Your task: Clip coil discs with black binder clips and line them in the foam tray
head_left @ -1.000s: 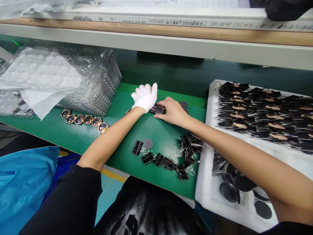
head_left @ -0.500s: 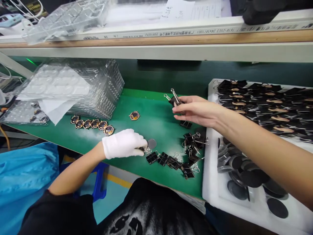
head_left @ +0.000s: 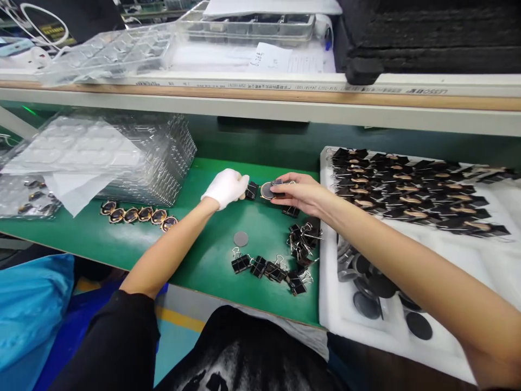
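Observation:
My left hand point(head_left: 226, 189), in a white glove, is closed on a black binder clip point(head_left: 251, 190) at its fingertips. Just right of that clip, my bare right hand point(head_left: 299, 194) pinches a gold-rimmed round watch case point(head_left: 266, 190) with a grey disc over its face. A second black binder clip point(head_left: 277, 187) shows under the right fingers, at the case's right edge; its grip is partly hidden. Nearer me on the green table lie a loose grey disc point(head_left: 241, 239), a row of binder clips point(head_left: 258, 266) and a heap of them point(head_left: 302, 239).
A row of gold-rimmed watch cases point(head_left: 131, 215) lies at the left, before a stack of clear trays point(head_left: 163, 163). The white foam tray point(head_left: 325, 271) at the right holds clipped watch cases point(head_left: 402, 179) and dark discs point(head_left: 368, 305). A shelf edge point(head_left: 260, 108) crosses above.
My left hand has moved up and right from the near clips toward my right hand, now with a binder clip. The single watch case has left the table and is in my right hand.

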`<state>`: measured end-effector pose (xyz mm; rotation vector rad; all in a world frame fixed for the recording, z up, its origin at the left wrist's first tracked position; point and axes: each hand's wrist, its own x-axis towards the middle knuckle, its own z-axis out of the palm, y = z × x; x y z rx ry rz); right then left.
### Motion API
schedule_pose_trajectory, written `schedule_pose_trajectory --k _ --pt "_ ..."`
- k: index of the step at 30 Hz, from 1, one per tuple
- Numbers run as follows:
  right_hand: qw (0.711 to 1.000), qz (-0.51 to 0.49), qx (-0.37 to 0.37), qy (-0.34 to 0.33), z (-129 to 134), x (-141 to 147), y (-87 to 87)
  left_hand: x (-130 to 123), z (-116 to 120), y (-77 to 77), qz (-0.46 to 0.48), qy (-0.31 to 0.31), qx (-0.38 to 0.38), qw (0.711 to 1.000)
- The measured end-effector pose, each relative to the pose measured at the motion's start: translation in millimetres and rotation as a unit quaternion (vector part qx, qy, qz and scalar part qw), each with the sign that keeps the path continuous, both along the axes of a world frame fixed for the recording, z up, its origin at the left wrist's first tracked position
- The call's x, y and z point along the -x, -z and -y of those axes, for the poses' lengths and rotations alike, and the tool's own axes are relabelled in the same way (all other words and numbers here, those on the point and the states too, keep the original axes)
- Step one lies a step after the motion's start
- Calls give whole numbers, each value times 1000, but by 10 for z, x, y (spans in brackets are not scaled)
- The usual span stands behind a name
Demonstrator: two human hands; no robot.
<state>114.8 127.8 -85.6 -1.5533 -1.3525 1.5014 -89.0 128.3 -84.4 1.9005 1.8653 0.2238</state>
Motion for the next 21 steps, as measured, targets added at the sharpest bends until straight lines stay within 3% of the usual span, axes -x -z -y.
schedule_pose_trajectory --k 4,9,14,17,21 --pt "978 172 -106 -51 -138 38 153 -95 -195 57 -67 -18 -34 997" --pt "888 352 -226 -190 -163 6 160 -170 -392 26 -84 -47 -162 982" --pt "812 412 -252 -327 -241 -73 161 -343 -585 249 -101 -102 -132 981" --pt "795 430 -256 -343 -285 -97 180 -339 -606 408 -109 -152 -132 973" --pt "801 441 -263 -307 -316 -60 224 -242 -585 500 -95 -172 -110 974"
